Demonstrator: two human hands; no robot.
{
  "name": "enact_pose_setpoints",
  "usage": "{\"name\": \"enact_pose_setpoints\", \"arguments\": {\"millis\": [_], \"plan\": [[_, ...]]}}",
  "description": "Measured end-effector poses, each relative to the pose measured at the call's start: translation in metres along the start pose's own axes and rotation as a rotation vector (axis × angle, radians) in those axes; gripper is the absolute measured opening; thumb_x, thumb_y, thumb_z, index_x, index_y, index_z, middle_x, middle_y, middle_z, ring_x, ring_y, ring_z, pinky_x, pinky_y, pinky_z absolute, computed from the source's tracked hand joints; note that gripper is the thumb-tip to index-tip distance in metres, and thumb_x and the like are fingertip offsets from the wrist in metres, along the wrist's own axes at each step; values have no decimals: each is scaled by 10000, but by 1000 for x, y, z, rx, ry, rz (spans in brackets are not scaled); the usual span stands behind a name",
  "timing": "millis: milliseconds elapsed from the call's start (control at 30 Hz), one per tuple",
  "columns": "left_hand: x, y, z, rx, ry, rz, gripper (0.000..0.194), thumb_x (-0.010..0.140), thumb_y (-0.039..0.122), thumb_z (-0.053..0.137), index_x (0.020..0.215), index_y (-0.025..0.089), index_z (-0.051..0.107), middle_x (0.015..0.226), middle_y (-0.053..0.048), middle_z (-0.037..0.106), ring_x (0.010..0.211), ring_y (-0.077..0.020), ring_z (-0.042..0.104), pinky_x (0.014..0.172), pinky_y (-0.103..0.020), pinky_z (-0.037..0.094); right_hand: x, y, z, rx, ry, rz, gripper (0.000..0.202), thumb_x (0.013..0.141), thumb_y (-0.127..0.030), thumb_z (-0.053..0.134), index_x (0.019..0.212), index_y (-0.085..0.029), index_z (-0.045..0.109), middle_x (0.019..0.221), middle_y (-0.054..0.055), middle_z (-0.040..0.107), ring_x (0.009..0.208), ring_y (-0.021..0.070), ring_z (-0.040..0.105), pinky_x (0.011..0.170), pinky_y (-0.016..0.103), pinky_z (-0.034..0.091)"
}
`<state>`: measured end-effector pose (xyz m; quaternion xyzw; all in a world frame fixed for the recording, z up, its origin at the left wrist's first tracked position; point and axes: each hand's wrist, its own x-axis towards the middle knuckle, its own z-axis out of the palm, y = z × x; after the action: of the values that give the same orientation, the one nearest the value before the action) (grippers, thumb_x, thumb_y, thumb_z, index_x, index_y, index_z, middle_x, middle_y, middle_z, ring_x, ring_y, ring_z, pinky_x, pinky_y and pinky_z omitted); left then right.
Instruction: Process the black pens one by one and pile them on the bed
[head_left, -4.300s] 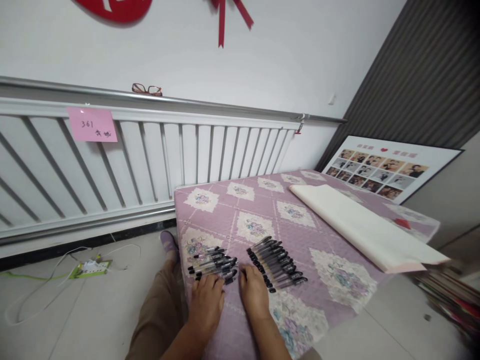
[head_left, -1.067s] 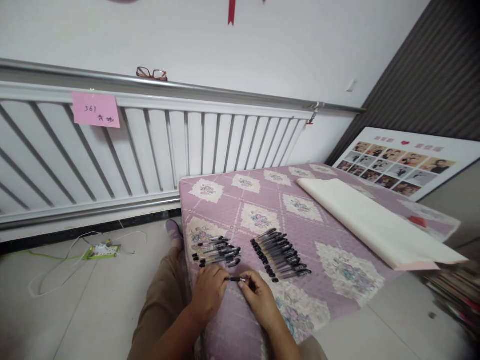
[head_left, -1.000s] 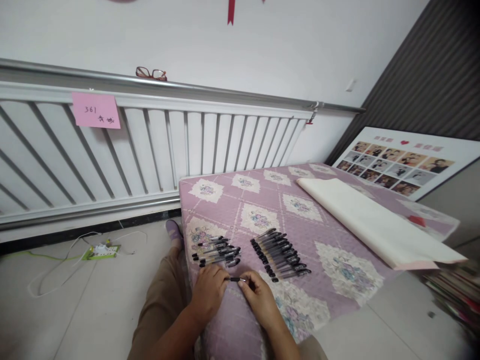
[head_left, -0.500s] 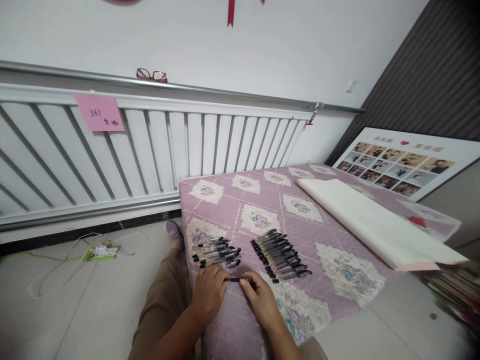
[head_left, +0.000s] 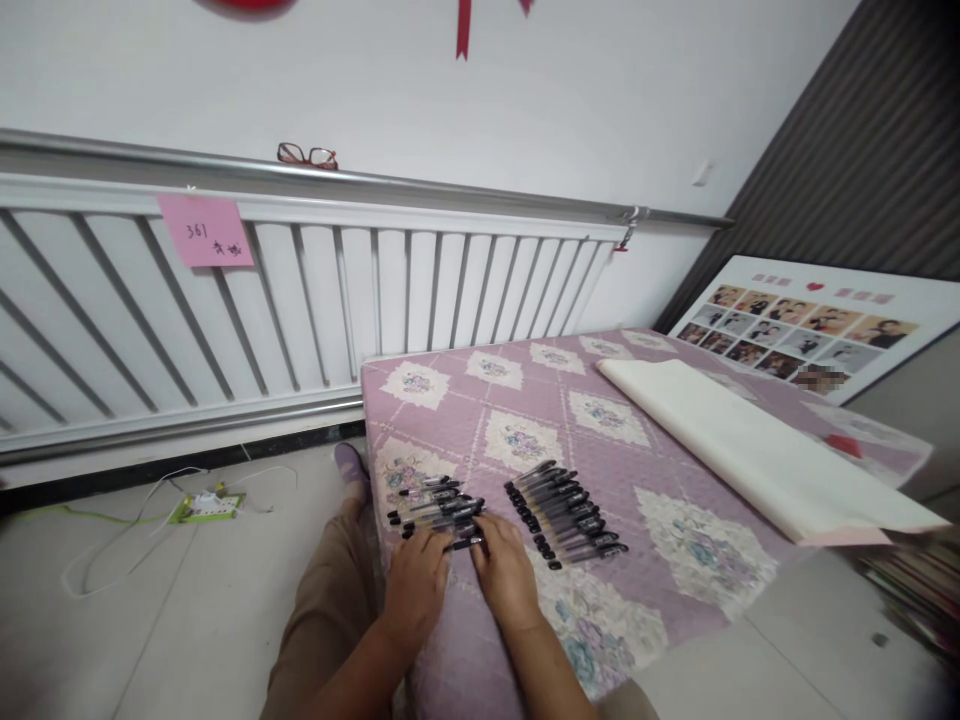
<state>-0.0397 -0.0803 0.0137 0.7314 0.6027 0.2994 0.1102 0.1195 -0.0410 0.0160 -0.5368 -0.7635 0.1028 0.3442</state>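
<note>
A dark pen (head_left: 466, 543) lies between my two hands, just in front of the left group of pens. The fingers of my left hand (head_left: 418, 580) are closed at its left end, and the pen's tip is hidden there. My right hand (head_left: 506, 572) pinches its right end with thumb and fingers, close to the caps of the group. Several black-capped clear pens (head_left: 442, 507) lie loosely side by side in that left group. To the right, a longer slanting row of similar pens (head_left: 562, 508) rests on the purple floral cover (head_left: 517, 390).
A rolled cream sheet (head_left: 735, 450) lies across the right side, with a red item (head_left: 846, 444) behind it. A white radiator (head_left: 420, 290) stands along the wall. A power strip (head_left: 210, 506) with cables sits on the floor at left. A photo board (head_left: 795, 325) leans at right.
Both hands and the pen between them have moved forward, up against the left group of pens. My right hand has also turned more toward that group. The view has shifted slightly.
</note>
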Motion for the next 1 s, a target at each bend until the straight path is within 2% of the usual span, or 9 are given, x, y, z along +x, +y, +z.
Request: {"name": "enact_pose_setpoints", "arguments": {"millis": [167,300,467,600,733,1000], "plan": [[1,0,0,5,18,6,304,881,108,450,1102,262,592,1056,-18,622,1003,-202,553,893,-378,417,-1,-3,-2,-75,-57,13,295,787,-98,510,1034,-180,648,1007,106,650,983,262,559,891,404,457],[0,-3,2,-21,36,36,264,890,160,478,1100,262,601,1033,-21,626,985,-200,558,879,-371,422,-6,-4,-4,-23,-42,39,241,786,-128,516,968,-199,658,954,91,659,932,261,572,856,399,457],[0,-4,2,-46,25,28,197,903,215,494,1031,269,634,993,-17,638,953,-200,570,859,-375,415,-16,5,-10,317,52,232,185,818,-288,534,953,-197,620,917,68,668,871,226,603,820,351,468],[1,1,-2,-57,20,14,203,897,196,491,999,282,644,987,-8,648,952,-197,575,860,-379,402,-22,18,-19,589,132,406,282,803,-417,566,959,-190,629,917,57,680,853,209,609,776,309,476],[1,4,-6,-59,14,8,202,895,196,482,970,273,653,972,-7,649,950,-192,575,860,-363,402,-26,24,-25,704,145,542,358,775,-481,594,973,-188,643,823,33,677,677,174,586,633,275,467],[0,3,-4,-19,12,42,184,882,195,501,962,272,648,956,-15,643,943,-198,575,847,-373,404,-22,12,-31,651,-4,412,260,762,-421,592,863,-195,671,834,51,685,807,221,607,753,313,465]]}}
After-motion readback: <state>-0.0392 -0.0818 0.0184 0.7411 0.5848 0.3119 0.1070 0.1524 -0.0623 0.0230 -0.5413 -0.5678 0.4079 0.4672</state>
